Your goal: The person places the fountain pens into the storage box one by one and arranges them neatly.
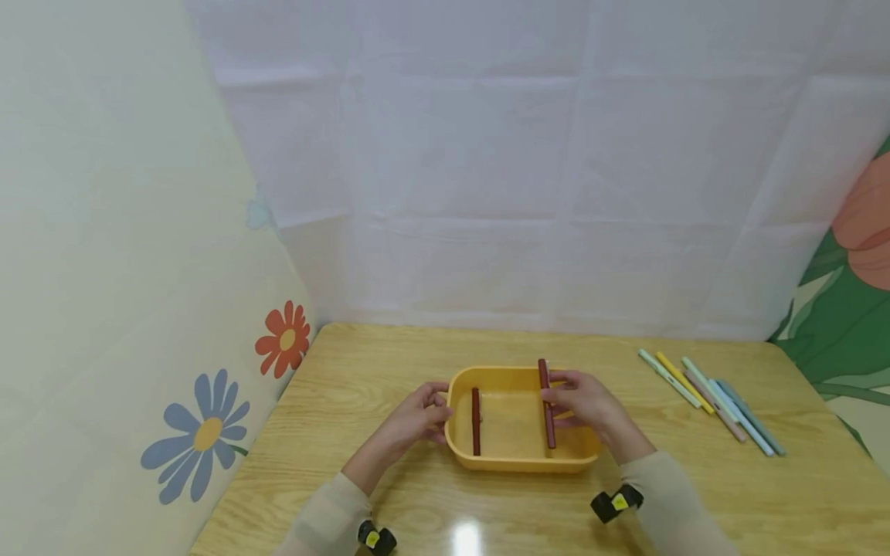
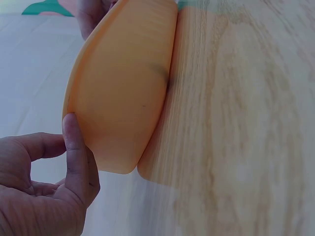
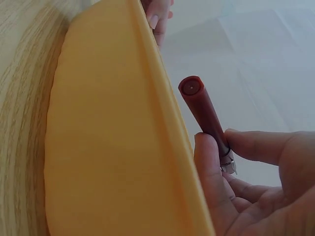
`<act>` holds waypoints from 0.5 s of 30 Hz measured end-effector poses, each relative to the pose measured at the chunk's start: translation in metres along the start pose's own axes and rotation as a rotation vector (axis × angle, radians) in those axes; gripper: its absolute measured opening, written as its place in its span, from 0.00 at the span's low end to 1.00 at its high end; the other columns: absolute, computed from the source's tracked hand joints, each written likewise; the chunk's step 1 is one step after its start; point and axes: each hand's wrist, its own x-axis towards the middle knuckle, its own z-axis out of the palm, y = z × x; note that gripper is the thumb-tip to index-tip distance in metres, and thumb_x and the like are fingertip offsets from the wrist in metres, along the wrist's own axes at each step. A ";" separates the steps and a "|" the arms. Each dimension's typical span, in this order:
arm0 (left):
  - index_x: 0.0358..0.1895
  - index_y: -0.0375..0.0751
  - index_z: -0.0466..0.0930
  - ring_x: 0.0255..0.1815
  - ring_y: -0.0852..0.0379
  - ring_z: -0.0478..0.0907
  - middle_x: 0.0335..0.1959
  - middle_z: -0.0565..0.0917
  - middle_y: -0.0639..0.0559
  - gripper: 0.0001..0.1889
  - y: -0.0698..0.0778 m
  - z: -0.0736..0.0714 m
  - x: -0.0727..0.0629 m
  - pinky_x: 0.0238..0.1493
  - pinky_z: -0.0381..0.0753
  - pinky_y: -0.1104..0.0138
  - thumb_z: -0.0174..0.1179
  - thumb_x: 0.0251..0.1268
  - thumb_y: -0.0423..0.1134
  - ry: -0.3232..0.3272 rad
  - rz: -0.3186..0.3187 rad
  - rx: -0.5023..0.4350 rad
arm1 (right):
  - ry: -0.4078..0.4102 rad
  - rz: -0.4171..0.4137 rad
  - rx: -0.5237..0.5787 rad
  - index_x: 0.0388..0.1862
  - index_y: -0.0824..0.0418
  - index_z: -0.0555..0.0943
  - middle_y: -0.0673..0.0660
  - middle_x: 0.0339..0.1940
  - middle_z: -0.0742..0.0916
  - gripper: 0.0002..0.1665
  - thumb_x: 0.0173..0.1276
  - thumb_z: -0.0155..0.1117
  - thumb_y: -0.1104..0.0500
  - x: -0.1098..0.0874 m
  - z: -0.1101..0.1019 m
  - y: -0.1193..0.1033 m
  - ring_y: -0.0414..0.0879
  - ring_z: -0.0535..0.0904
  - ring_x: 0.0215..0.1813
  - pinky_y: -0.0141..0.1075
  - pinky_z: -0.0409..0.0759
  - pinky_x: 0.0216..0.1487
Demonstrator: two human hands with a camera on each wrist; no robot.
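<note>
A yellow plastic tray [image 1: 507,464] with raised walls stands on the wooden table. My left hand [image 1: 420,417] grips its left end; in the left wrist view, the thumb [image 2: 74,142] lies against the outer wall just below the rim. Inside, along the left side, lies a dark red pen [image 1: 476,421] with a clip. Over the tray's right part, my right hand [image 1: 580,401] pinches a second dark red pen [image 1: 545,394] between thumb and fingers. This held pen [image 3: 204,108] shows its round end in the right wrist view, beyond the tray's rim.
To the right of the tray, several pens in light green, yellow, mauve, blue and grey [image 1: 712,405] lie loosely side by side on the wooden table [image 1: 389,351]. A white cloth [image 1: 459,193] hangs behind the table, and flower-patterned sheets flank both sides.
</note>
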 end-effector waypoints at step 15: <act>0.69 0.29 0.62 0.31 0.55 0.77 0.40 0.73 0.47 0.28 0.003 0.000 -0.003 0.29 0.83 0.67 0.57 0.67 0.29 0.000 -0.004 -0.003 | -0.017 -0.010 0.022 0.65 0.75 0.72 0.60 0.39 0.86 0.27 0.71 0.64 0.63 0.005 0.016 0.006 0.46 0.83 0.34 0.39 0.88 0.33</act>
